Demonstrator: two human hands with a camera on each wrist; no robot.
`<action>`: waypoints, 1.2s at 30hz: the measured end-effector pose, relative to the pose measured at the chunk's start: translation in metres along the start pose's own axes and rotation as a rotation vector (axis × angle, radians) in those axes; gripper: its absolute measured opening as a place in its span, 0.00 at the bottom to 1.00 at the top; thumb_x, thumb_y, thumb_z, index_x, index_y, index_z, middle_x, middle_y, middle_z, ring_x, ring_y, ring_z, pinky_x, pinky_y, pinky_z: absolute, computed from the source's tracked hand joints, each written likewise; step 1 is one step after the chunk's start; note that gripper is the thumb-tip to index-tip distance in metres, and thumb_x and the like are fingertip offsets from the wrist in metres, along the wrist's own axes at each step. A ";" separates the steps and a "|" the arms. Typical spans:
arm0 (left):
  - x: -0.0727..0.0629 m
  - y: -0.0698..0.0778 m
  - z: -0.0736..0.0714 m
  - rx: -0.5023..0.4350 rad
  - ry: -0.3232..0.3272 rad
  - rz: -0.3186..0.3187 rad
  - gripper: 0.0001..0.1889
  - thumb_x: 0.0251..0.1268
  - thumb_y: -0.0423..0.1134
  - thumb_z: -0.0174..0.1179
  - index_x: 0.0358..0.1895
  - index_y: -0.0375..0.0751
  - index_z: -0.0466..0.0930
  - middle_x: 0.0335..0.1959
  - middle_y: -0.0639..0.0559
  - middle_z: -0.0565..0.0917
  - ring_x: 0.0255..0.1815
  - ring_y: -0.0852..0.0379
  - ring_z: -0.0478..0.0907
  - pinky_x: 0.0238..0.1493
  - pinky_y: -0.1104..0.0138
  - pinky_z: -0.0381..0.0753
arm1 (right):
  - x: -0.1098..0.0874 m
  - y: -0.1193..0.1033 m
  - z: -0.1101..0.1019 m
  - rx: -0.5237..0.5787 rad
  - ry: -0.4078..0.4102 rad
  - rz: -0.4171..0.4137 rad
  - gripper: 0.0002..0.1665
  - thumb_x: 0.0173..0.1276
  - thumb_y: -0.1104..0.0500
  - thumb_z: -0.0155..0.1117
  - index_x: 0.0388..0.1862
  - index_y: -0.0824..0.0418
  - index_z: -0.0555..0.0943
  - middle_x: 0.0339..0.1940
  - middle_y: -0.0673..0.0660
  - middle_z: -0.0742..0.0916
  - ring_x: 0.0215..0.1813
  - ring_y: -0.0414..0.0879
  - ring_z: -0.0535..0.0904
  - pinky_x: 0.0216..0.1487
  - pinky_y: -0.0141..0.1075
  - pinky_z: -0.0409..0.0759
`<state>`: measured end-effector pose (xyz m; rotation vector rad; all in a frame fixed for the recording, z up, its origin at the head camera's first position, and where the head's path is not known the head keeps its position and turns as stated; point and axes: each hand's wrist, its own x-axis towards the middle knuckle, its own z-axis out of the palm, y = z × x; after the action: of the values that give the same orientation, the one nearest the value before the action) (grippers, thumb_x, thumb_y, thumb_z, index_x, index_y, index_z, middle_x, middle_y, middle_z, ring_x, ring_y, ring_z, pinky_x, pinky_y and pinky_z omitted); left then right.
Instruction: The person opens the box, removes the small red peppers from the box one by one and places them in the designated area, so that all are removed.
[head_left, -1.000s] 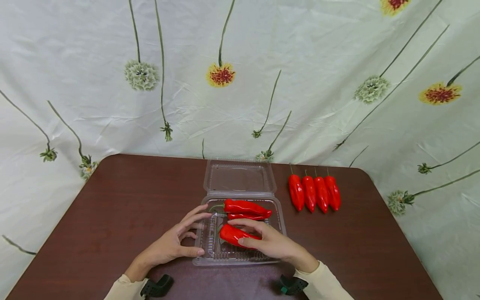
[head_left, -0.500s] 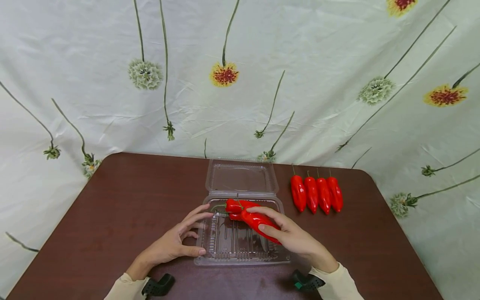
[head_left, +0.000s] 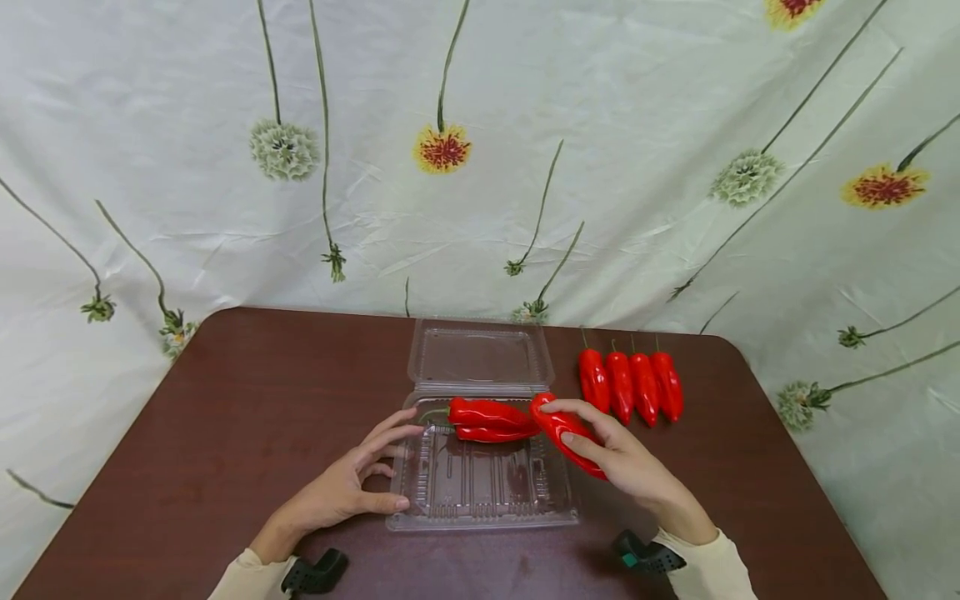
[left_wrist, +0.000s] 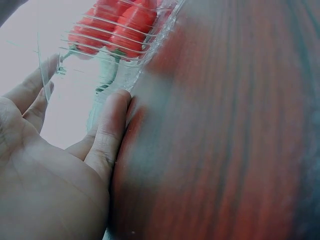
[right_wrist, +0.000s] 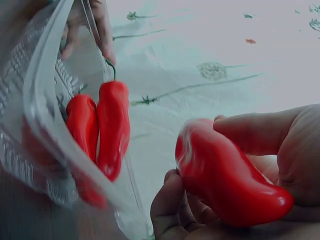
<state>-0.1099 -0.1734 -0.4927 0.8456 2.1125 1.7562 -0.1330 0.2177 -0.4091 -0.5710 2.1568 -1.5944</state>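
Observation:
My right hand point(head_left: 633, 467) grips a red chili pepper point(head_left: 566, 433) between thumb and fingers, over the right side of a clear plastic clamshell box point(head_left: 480, 524). In the right wrist view the held pepper point(right_wrist: 225, 180) points its tip toward the palm, with the box wall point(right_wrist: 37, 105) to its left. Two more red peppers point(head_left: 487, 412) lie side by side at the back of the box, stems to the left. At the box's left edge my left hand point(head_left: 341, 487) rests with spread fingers; its thumb point(left_wrist: 111, 115) touches the near corner in the left wrist view.
Several red peppers point(head_left: 618, 387) lie in a row on the brown table point(head_left: 285, 375), right of the box. The box's lid point(head_left: 482, 357) is folded back flat behind it. A floral cloth point(head_left: 360, 167) hangs behind the table.
My right hand has lifted the pepper from the front of the box and carried it rightward, turning it stem end toward the back. My left hand has stayed at the box's left edge.

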 end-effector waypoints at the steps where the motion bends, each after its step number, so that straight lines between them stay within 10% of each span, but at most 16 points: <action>1: 0.000 0.000 0.000 0.000 -0.002 0.002 0.41 0.62 0.29 0.68 0.77 0.39 0.58 0.83 0.48 0.44 0.66 0.49 0.71 0.53 0.63 0.75 | -0.002 0.001 -0.002 -0.002 0.016 0.001 0.25 0.77 0.59 0.56 0.71 0.50 0.69 0.70 0.60 0.71 0.63 0.59 0.67 0.53 0.43 0.81; 15: 0.001 0.000 -0.001 0.000 -0.009 -0.001 0.41 0.62 0.28 0.68 0.77 0.38 0.57 0.83 0.46 0.44 0.66 0.50 0.72 0.53 0.64 0.75 | -0.020 0.016 -0.020 -0.015 0.153 0.033 0.32 0.75 0.61 0.59 0.75 0.48 0.66 0.73 0.57 0.69 0.72 0.58 0.60 0.59 0.36 0.77; 36: 0.000 0.003 -0.001 -0.005 -0.010 0.011 0.41 0.62 0.28 0.67 0.77 0.37 0.56 0.83 0.45 0.43 0.66 0.51 0.71 0.53 0.63 0.75 | -0.041 0.045 -0.028 -0.130 0.285 0.137 0.35 0.67 0.70 0.64 0.71 0.54 0.66 0.61 0.66 0.74 0.56 0.58 0.75 0.46 0.38 0.82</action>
<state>-0.1099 -0.1735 -0.4900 0.8638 2.1002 1.7585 -0.1183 0.2744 -0.4419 -0.2363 2.4613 -1.5476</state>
